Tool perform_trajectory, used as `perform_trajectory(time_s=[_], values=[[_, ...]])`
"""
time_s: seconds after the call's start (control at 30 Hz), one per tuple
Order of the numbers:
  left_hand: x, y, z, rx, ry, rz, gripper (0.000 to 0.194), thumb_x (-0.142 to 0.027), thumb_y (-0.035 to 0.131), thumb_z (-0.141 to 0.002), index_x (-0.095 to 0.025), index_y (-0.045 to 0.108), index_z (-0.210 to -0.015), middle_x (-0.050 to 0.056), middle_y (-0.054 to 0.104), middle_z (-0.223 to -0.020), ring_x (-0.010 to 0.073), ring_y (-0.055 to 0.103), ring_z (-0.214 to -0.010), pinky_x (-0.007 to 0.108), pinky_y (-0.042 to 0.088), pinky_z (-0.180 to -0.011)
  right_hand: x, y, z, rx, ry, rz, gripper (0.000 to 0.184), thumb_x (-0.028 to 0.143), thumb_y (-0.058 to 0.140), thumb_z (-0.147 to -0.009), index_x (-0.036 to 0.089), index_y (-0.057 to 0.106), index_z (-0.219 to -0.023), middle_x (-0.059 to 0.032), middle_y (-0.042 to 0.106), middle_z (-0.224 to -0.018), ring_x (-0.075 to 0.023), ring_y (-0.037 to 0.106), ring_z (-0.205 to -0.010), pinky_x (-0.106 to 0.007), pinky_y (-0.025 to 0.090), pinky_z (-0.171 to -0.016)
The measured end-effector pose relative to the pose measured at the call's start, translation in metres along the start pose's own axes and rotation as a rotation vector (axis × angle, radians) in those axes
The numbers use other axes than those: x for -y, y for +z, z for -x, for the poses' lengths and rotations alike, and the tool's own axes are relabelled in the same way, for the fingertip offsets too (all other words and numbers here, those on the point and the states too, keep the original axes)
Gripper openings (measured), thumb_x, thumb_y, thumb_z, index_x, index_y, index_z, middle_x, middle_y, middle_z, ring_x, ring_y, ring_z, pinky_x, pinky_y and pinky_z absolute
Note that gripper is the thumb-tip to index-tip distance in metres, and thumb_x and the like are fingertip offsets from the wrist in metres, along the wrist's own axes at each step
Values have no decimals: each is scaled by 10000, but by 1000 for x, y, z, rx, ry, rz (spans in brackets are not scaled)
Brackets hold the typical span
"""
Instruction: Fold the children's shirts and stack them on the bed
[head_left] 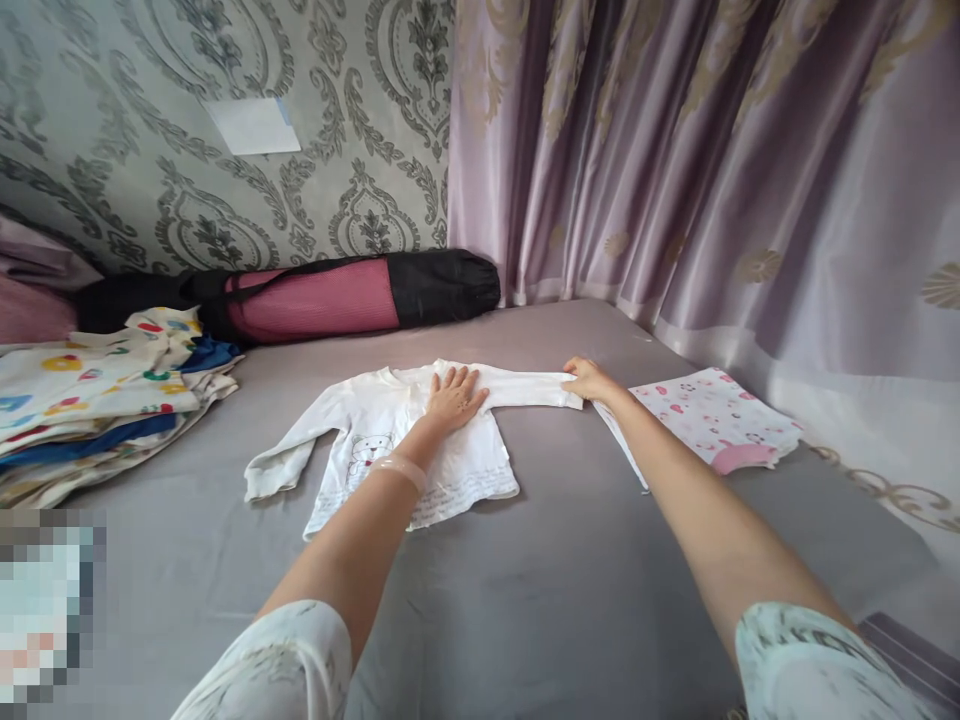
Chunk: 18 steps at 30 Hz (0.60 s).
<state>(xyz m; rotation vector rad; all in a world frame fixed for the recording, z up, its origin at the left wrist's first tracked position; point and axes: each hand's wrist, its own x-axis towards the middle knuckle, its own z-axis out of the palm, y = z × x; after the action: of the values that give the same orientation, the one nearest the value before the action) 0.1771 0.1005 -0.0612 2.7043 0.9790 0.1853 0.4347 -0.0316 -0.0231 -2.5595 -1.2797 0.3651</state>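
Note:
A small white long-sleeved shirt (472,465) lies spread on the grey bed sheet, with a bear-like drawing on its front and lines of print near the hem. My left hand (454,400) rests flat on its upper chest, fingers spread. At the cuff of the sleeve on the right, my right hand (591,382) pinches the fabric, and that sleeve is stretched out straight. The other sleeve (289,455) bends down to the left. Just right of my right hand lies a folded white garment with pink prints (712,415), partly hidden behind my forearm.
Stacked patterned clothes (90,390) sit at the left. A long pink and black bag (315,300) lies along the wallpapered wall. Purple curtains (675,150) hang at the right edge of the bed (525,620). A blurred patch covers the lower left corner.

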Motion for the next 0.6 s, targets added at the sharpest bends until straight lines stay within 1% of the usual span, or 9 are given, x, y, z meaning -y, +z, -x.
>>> perform_trajectory(time_s=[0.13,0.2,0.27,0.3,0.33,0.4,0.47,0.6], values=[[-6,-7,-2,67,-27,-24,619,-555,234,-964,-231,289,-1488,111,237,-1582,339,155,-1460,632,120,-1126,4,-3,12,-28,57,46,381,173,586,-822,166,594,-1202,-108,640,-1171,-211,605,-1038,-284,446,-859],[-8,-10,-5,102,-41,-9,615,-551,250,-962,-229,286,-1485,117,233,-1582,341,155,-1460,642,130,-1117,7,-8,20,-99,74,143,368,147,542,-836,171,609,-1197,-135,623,-1195,-251,583,-1092,-344,433,-899],[-7,-13,-8,105,-69,24,592,-522,254,-970,-221,286,-1478,121,244,-1578,320,168,-1460,635,139,-1118,11,-13,27,-200,72,280,310,178,510,-863,155,655,-1135,-175,598,-1221,-298,544,-1151,-418,405,-942],[-6,-14,-9,88,-84,42,568,-497,250,-978,-218,293,-1471,121,256,-1574,303,182,-1459,625,146,-1122,13,-15,30,-232,73,336,289,220,503,-879,142,679,-1095,-192,591,-1225,-319,523,-1174,-450,388,-960],[-5,-15,-10,63,-95,54,540,-464,246,-986,-217,307,-1462,120,271,-1569,285,196,-1457,613,153,-1128,15,-15,33,-237,82,370,296,274,502,-892,130,697,-1062,-205,589,-1224,-337,506,-1192,-474,373,-973],[-3,-16,-10,8,-88,53,484,-391,254,-994,-218,343,-1438,115,304,-1556,261,221,-1452,588,155,-1140,19,-14,35,-175,123,385,361,373,518,-891,113,707,-1055,-214,600,-1214,-355,494,-1204,-493,361,-981],[-2,-16,-8,-18,-46,32,456,-340,282,-991,-214,373,-1419,110,333,-1544,251,231,-1449,565,146,-1152,21,-9,36,-98,163,372,410,414,538,-880,103,696,-1096,-216,607,-1216,-356,498,-1207,-494,355,-986],[-3,-11,-4,17,19,21,461,-336,307,-984,-184,386,-1413,116,334,-1543,246,218,-1453,513,148,-1167,21,-2,32,-25,211,316,412,403,528,-886,121,676,-1148,-209,603,-1233,-343,510,-1212,-482,359,-979]])
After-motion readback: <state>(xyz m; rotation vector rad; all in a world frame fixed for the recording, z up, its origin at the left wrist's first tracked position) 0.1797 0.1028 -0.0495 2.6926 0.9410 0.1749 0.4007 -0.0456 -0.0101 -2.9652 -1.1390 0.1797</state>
